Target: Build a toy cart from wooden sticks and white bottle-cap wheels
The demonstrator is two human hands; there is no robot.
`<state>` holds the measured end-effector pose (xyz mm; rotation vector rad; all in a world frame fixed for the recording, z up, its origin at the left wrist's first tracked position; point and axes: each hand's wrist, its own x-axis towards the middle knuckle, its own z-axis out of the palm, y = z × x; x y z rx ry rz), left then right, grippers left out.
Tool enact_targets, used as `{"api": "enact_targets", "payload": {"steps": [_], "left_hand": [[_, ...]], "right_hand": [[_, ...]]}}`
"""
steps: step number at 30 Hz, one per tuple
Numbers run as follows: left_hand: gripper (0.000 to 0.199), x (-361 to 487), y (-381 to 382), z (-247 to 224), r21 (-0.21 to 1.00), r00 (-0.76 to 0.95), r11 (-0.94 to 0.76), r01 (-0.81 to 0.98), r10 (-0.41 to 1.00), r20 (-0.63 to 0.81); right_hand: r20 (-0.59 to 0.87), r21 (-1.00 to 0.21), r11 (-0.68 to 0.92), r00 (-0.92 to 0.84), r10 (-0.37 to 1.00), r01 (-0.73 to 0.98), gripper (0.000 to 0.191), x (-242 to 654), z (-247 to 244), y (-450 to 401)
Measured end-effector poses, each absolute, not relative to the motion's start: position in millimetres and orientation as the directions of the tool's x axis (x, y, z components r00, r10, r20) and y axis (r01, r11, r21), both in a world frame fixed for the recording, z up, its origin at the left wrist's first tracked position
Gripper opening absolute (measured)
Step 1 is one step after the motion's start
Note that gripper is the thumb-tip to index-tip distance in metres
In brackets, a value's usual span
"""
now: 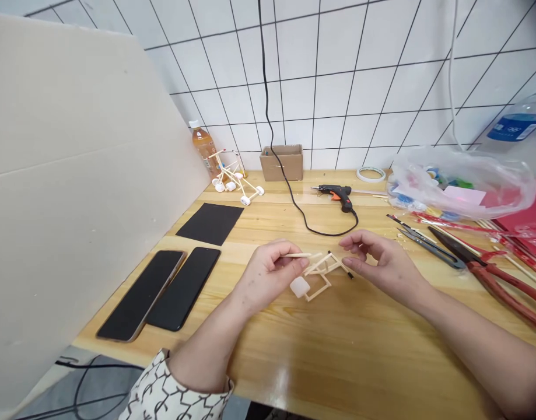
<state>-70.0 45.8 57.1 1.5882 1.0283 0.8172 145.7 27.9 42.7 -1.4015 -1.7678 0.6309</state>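
My left hand (270, 274) is closed, thumb against forefinger, on a short wooden stick (296, 255) that points to the right. Just right of those fingertips is a small frame of joined wooden sticks (323, 268), with black tips at two ends. A white rounded piece (300, 286) sits at its lower left; whether the left fingers also touch the frame, I cannot tell. My right hand (379, 262) is beside the frame's right side, fingers curved and apart, with nothing visible between them.
Two phones (186, 289) and a black sheet (210, 223) lie on the left. Behind are a stick model (233, 178), a drink bottle (204, 149), a cardboard box (283, 163), a corded glue gun (336, 194) and tape (371, 174). Pliers (490, 274), snips (434, 245) and a plastic bag (464, 175) are right.
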Motion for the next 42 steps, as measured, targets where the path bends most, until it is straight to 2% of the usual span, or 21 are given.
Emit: {"api": "enact_targets", "payload": {"steps": [6,12,17,22,38,40,42], "left_hand": [[0.025,-69.1,46.2,58.4,0.985,0.387,0.019,0.172,0.918,-0.086],[0.026,-69.6,45.7,58.2,0.989,0.398,0.047,0.141,0.912,-0.1],[0.024,-69.6,46.5,55.5,0.991,0.404,0.053,0.122,0.909,-0.099],[0.024,-70.1,46.9,54.5,0.993,0.404,0.043,0.114,0.911,-0.086],[0.022,-68.6,46.4,56.9,0.994,0.4,0.077,0.084,0.911,-0.104],[0.022,-69.6,46.7,56.1,0.994,0.397,0.064,0.083,0.913,-0.092],[0.022,-70.9,47.1,55.3,0.995,0.394,0.058,0.084,0.915,-0.086]], "right_hand": [[0.142,-0.679,0.21,-0.155,0.978,0.703,0.014,156.8,26.8,39.5],[0.072,-0.387,0.197,-0.183,0.98,0.901,0.012,154.0,19.3,36.3],[-0.027,-0.276,0.111,-0.123,0.992,0.955,0.013,151.0,24.1,32.4],[-0.076,-0.172,0.118,-0.133,0.988,0.978,0.018,148.0,27.4,29.0],[-0.128,-0.13,0.018,-0.035,0.991,0.991,0.019,140.5,24.6,28.4],[-0.107,-0.164,0.004,-0.022,0.994,0.986,0.015,140.9,23.6,28.4],[-0.083,-0.247,-0.012,-0.009,0.997,0.969,0.012,142.2,21.7,29.4]]}}
